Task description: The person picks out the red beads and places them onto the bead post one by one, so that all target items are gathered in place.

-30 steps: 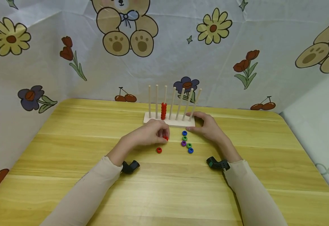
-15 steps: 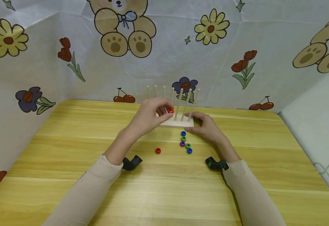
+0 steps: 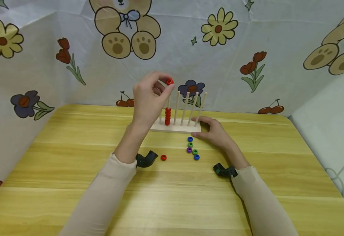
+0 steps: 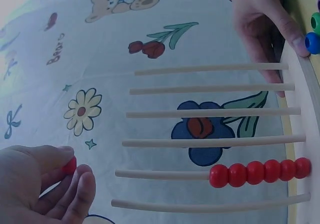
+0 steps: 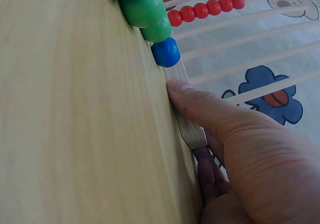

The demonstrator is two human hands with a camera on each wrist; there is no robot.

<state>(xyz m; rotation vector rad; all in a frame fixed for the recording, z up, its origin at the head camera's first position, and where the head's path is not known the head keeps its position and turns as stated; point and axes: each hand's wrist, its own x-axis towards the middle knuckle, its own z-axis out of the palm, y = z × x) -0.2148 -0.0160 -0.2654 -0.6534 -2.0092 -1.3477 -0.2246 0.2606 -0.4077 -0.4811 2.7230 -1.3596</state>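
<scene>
My left hand (image 3: 151,98) pinches a red bead (image 3: 170,81) between thumb and fingers, up at the top of the third peg. That peg of the wooden peg rack (image 3: 174,128) carries a stack of several red beads (image 3: 167,116); the other pegs in view are bare. In the left wrist view the pinched bead is mostly covered by the fingers. My right hand (image 3: 214,131) grips the right end of the rack's base, thumb on the front edge (image 5: 187,96) and fingers behind. One loose red bead (image 3: 163,157) lies on the table left of centre.
Several loose beads lie in front of the rack's right half: a blue bead (image 3: 190,139), a green bead (image 3: 190,144), a purple bead (image 3: 189,150) and others. A patterned cloth (image 3: 172,32) hangs behind the wooden table (image 3: 177,196).
My left hand picked the red bead up from the table and raised it past the base to the peg's top. The right hand has stayed on the rack.
</scene>
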